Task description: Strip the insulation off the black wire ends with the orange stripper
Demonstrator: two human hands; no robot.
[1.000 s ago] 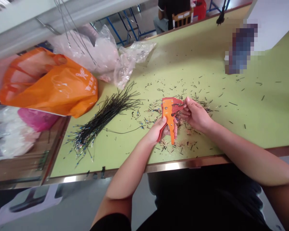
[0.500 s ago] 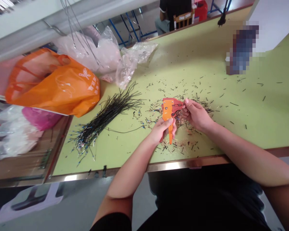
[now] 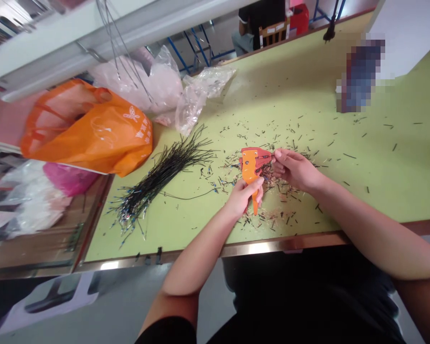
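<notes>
My left hand (image 3: 244,195) is wrapped round the handles of an orange and red wire stripper (image 3: 250,165), whose jaws point to the right. At the jaw tip, the thumb and fingers of my right hand (image 3: 290,166) are pinched together. What the pinch holds is too small to make out. Under and around the tool lie many black offcuts and copper-coloured strands (image 3: 275,184). To the left rests a bundle of black wires (image 3: 157,174) with blue and silvery ends, and one loose wire (image 3: 189,197) runs from it toward my left hand.
An orange bag (image 3: 103,129) and clear plastic bags (image 3: 197,95) stand at the back left. Thin wires (image 3: 129,62) hang above them. At the right rear are a white panel (image 3: 404,38) and a black plug (image 3: 328,34). A person (image 3: 260,21) sits beyond the table (image 3: 397,191).
The whole view has shifted slightly to the right. The left thumb and tool handle sit a little differently; the right hand stays pinched at the jaw tip.
</notes>
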